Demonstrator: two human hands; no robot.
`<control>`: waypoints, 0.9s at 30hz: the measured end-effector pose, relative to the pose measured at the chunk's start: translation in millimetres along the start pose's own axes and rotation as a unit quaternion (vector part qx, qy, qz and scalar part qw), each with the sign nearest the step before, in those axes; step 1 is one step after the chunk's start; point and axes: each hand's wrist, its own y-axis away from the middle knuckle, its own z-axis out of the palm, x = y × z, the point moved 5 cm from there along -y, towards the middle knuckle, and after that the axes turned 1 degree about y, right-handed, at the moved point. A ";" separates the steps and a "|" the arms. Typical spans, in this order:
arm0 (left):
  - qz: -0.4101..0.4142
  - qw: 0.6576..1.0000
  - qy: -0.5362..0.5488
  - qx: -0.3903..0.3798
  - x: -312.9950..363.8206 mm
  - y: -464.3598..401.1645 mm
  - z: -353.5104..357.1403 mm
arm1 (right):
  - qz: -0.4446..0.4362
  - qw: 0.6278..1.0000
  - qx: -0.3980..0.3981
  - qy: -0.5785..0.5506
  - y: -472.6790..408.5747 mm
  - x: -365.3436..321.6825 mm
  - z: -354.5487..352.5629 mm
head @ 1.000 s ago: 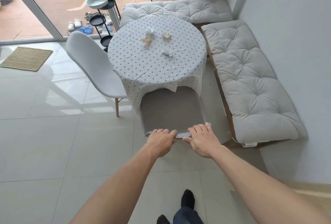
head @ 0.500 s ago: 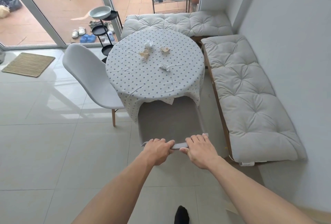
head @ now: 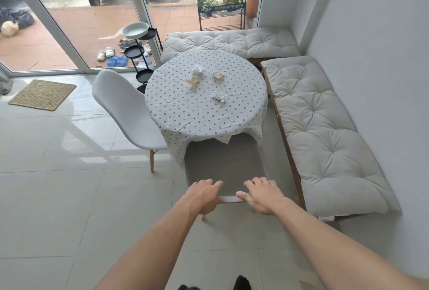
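The grey chair [head: 226,164] stands tucked at the near side of the round worktop [head: 204,113], its seat pushed under the hanging dotted tablecloth [head: 176,145]. That position keeps it out of the walkway. Both hands take it by the top rim of the backrest [head: 231,199], the natural place to steer a chair across a tiled floor [head: 69,197]. The left hand [head: 204,197] and the right hand [head: 262,197] sit side by side, a short stretch of rim bare between them. Each hand's fingers [head: 209,183] curl over the rim onto the inner face, and the right thumb [head: 240,195] presses the near edge, so both have a firm hold. A two-handed grip near the middle likely keeps the chair from twisting as it slides.

The seat front and most of the legs are hidden by the cloth and the backrest; only one wooden leg [head: 203,217] peeks out below the left hand. Whether the chair is going in or coming out cannot be told. The crumpled napkins [head: 218,96] on the worktop are too small to identify surely. A white shell chair [head: 125,108] stands to the left, and a cushioned bench [head: 320,131] runs along the wall
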 end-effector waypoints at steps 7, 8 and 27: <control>-0.010 0.999 0.010 0.049 -82.3 9.1 -47.3 | 0.007 0.999 0.031 -0.004 -29.0 -59.7 -46.6; -0.009 0.999 0.015 0.051 -95.8 9.7 -52.2 | 0.010 0.999 0.031 0.003 -34.4 -69.5 -51.9; -0.005 0.995 -0.031 0.096 -329.5 -4.8 -202.8 | 0.065 0.992 0.105 -0.025 -170.9 -223.6 -192.9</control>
